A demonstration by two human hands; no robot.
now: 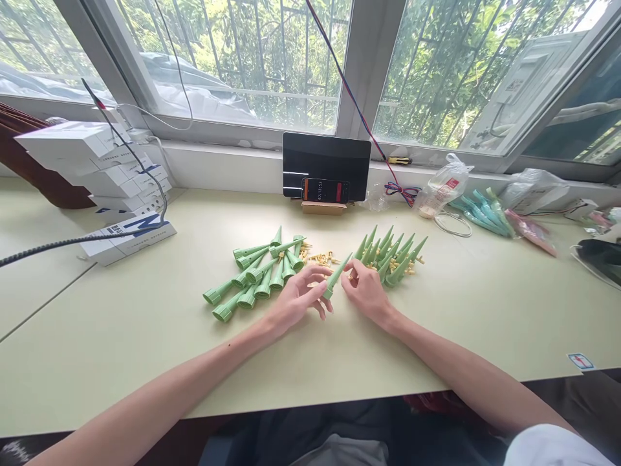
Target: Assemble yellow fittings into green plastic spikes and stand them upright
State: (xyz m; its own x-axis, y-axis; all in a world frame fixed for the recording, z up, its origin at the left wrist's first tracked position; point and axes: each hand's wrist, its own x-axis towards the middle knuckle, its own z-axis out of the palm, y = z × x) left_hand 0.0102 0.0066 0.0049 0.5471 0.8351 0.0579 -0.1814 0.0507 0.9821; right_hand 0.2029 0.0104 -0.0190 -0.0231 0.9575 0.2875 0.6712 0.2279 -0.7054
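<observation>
My left hand [295,299] grips a green plastic cone-shaped spike [336,277] near its wide end, its point tilted up and to the right. Close beside it, my right hand [367,289] has its fingers curled in a pinch; whatever may be between them is hidden. Left of my hands lies a loose heap of green spikes [262,285], mostly with open wide ends toward me. Small yellow valve-like pieces [324,258] are scattered behind my left hand. On the right, several green spikes [398,262] stand points up in a cluster, with yellow pieces at their sides.
A phone [325,190] showing a timer leans on a dark tablet-like panel [326,155] at the window. White boxes [77,145] are stacked at the left, a black cable [97,239] across them. Plastic bags [444,188] and blue-green packets [480,210] lie at the back right.
</observation>
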